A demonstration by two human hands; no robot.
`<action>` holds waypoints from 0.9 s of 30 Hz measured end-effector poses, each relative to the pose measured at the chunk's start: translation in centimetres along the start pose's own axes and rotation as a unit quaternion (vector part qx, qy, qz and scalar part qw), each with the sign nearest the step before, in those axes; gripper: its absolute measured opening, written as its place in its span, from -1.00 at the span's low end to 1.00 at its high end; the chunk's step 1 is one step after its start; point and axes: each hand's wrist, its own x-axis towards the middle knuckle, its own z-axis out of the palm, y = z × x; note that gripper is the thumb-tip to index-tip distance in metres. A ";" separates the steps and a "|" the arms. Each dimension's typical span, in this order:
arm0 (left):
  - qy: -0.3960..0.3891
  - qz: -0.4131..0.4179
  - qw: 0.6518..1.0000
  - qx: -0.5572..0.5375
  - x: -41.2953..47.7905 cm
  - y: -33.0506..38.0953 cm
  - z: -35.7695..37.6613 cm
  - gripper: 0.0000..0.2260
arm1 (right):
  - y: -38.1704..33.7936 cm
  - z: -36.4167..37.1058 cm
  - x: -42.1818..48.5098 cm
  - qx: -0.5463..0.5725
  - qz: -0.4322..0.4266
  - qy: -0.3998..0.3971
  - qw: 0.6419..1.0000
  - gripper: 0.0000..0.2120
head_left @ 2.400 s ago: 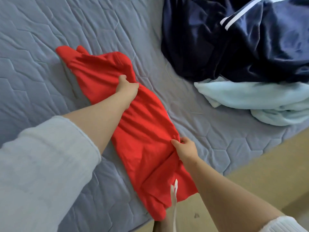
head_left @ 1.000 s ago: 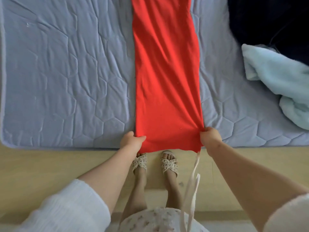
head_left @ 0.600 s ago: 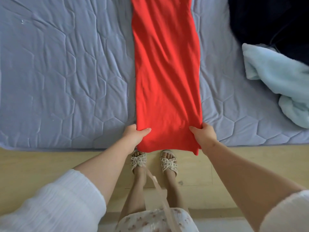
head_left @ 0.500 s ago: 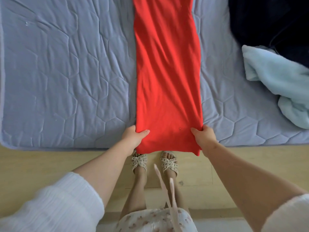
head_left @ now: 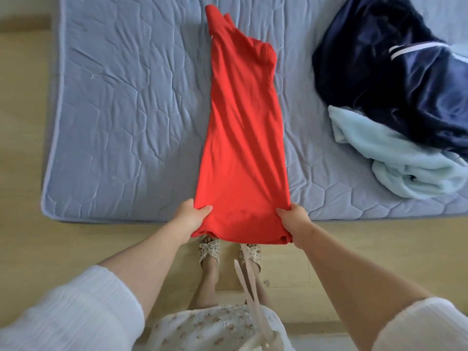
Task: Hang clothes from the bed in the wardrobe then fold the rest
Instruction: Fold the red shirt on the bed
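The bed (head_left: 121, 117) holds three things. A red garment (head_left: 243, 148) lies in a long narrow strip down the middle, running from the far side to the near edge. At the right a navy garment (head_left: 395, 72) with white stripes sits in a heap, and a pale blue garment (head_left: 410, 171) is bunched just in front of it and partly under it.

The left hand (head_left: 192, 216) pinches the red garment's near left corner with the thumb on top of the cloth. The right hand (head_left: 295, 220) pinches the near right corner the same way. The hem between them is pulled flat and hangs past the bed's edge, over the floor (head_left: 76, 247).

Both hands' fingers are tucked under the red cloth, out of sight. The hem covers the toes of the sandals (head_left: 210, 252) below it. The red garment's far end narrows to a folded point, and what kind of garment it is cannot be told. The navy heap is cut off by the right edge — its shape is lost in folds. The blue garment also runs out of view at the right. A pale strap (head_left: 249, 287) hangs in front of the right foot.
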 end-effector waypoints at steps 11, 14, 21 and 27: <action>-0.037 0.001 0.999 -0.032 -11.2 -0.9 -4.1 -0.73 | 1.5 -2.0 -11.6 0.050 -0.003 -0.029 0.998 -0.91; -0.043 -0.006 0.999 -0.033 -14.2 -2.2 -4.9 -0.72 | 3.4 -2.4 -14.3 0.063 -0.002 -0.038 0.997 -0.85; -0.065 -0.054 0.992 -0.097 -15.5 -3.0 -4.5 -0.89 | 5.6 -2.6 -15.1 0.097 0.067 -0.063 0.991 -0.91; -0.074 -0.101 0.978 -0.167 -11.3 3.0 -4.4 -0.81 | 0.0 -3.9 -11.8 0.172 0.099 -0.065 0.978 -0.96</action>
